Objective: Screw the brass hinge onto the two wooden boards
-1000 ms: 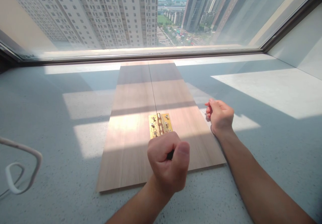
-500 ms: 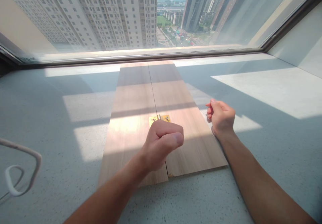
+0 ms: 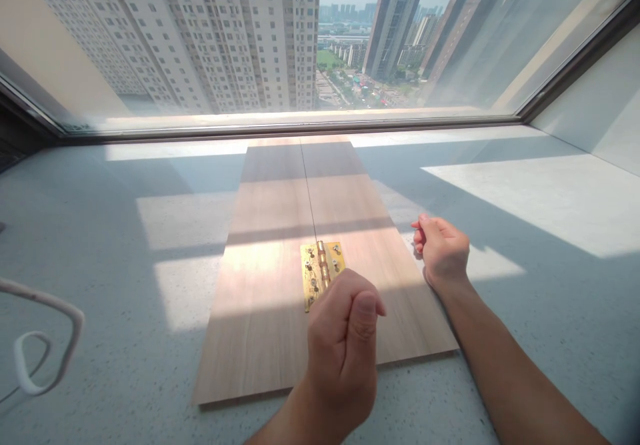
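Two pale wooden boards lie flat side by side, the left board (image 3: 265, 218) and the right board (image 3: 345, 198), with a thin seam between them. A brass butt hinge (image 3: 313, 275) spans this seam, several screws standing in its holes. My left hand (image 3: 345, 358) is closed in a fist in front of the hinge, thumb upward, and covers its near right part. Whatever the fist may hold is hidden. Beside the right board's outer edge, my right hand (image 3: 443, 248) is closed with its fingertips pinched together; anything between them is too small to make out.
The boards lie on a speckled pale sill (image 3: 150, 338) crossed by bands of sunlight and shadow. Beyond it is a window with a dark frame (image 3: 200, 133). A white cable (image 3: 75, 325) loops at the left. A white wall (image 3: 595, 111) rises at the right.
My left hand has turned upright and moved towards me and slightly right, uncovering most of the hinge. The right hand stays by the board's edge. The view has tilted up slightly.
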{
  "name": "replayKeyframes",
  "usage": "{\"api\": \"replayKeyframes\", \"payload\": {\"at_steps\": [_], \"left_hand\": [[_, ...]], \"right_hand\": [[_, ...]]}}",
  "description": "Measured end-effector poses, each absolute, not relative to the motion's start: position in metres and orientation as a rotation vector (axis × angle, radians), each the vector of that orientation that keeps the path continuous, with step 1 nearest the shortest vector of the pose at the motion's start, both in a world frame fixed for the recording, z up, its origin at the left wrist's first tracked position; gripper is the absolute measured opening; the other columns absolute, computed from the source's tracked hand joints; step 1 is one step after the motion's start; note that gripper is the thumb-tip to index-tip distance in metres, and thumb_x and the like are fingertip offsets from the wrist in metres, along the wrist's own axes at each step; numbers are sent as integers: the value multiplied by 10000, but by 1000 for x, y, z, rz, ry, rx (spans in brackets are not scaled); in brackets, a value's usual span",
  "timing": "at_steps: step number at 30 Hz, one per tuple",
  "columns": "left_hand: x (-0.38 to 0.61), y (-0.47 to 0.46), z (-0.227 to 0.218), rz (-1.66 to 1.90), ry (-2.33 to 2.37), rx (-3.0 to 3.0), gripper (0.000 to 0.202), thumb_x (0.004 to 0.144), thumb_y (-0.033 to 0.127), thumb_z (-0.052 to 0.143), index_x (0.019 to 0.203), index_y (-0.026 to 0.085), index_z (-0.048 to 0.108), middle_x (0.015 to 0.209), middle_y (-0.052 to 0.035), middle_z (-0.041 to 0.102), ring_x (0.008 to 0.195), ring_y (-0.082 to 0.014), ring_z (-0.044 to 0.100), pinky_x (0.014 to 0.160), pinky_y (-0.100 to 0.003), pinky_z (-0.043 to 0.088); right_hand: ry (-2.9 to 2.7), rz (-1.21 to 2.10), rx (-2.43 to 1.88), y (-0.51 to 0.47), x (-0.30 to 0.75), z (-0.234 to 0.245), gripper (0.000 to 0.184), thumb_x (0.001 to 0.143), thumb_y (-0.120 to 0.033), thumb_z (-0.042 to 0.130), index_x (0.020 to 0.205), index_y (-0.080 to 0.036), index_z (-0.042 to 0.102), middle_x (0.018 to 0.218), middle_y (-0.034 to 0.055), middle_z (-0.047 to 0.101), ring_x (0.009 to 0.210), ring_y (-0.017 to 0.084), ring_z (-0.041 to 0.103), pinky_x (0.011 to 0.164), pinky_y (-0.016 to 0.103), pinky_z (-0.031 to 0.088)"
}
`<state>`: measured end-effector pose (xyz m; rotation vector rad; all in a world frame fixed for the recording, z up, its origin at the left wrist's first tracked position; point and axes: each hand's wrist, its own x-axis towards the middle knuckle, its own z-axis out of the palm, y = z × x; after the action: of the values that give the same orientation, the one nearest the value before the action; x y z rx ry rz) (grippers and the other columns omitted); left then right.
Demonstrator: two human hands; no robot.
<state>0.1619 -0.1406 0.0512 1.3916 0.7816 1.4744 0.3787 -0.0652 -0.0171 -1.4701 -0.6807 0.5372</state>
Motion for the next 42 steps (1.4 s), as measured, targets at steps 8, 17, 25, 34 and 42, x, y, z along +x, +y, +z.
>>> {"api": "replayKeyframes", "payload": {"at_steps": [8, 17, 25, 34, 42], "left_hand": [[174, -129, 47, 1542, 665, 1525, 356, 769, 128, 549, 543, 174, 278, 472, 61, 234, 427, -57, 239, 439, -239, 178], [159, -112, 59, 1207, 502, 1450, 490, 843, 339, 550, 483, 185, 257, 483, 24, 311, 457, -80, 297, 464, -264, 219], [165, -120, 25, 1620, 822, 1228, 473, 910, 450, 595, 561, 166, 448, 518, 28, 407, 505, -95, 367, 510, -248, 262], [174, -122, 28, 1478, 957, 1182, 589, 950, 523, 461, 499, 185, 289, 462, 29, 272, 467, -100, 280, 486, -263, 257], [184, -134, 12, 1429, 811, 1537, 523, 903, 552, 490, 520, 195, 496, 546, -42, 484, 497, -132, 435, 480, -258, 372]], "right_hand": [[-681, 568, -1480, -66, 380, -20, 328, 760, -473, 715, 680, -160, 660, 478, -46, 499, 376, 60, 368, 336, 186, 256], [-685, 569, -1518, -65, 386, -28, 392, 762, -539, 707, 707, -154, 665, 504, -39, 497, 402, 73, 379, 364, 210, 273], [-703, 569, -1565, -65, 389, -32, 429, 769, -587, 683, 730, -160, 657, 513, -42, 488, 417, 81, 385, 382, 217, 284], [-729, 573, -1604, -66, 392, -36, 441, 775, -607, 661, 745, -168, 646, 521, -39, 482, 428, 97, 387, 384, 229, 296], [-735, 578, -1612, -65, 394, -37, 427, 787, -602, 652, 756, -177, 629, 525, -48, 478, 429, 93, 391, 388, 223, 300]]}}
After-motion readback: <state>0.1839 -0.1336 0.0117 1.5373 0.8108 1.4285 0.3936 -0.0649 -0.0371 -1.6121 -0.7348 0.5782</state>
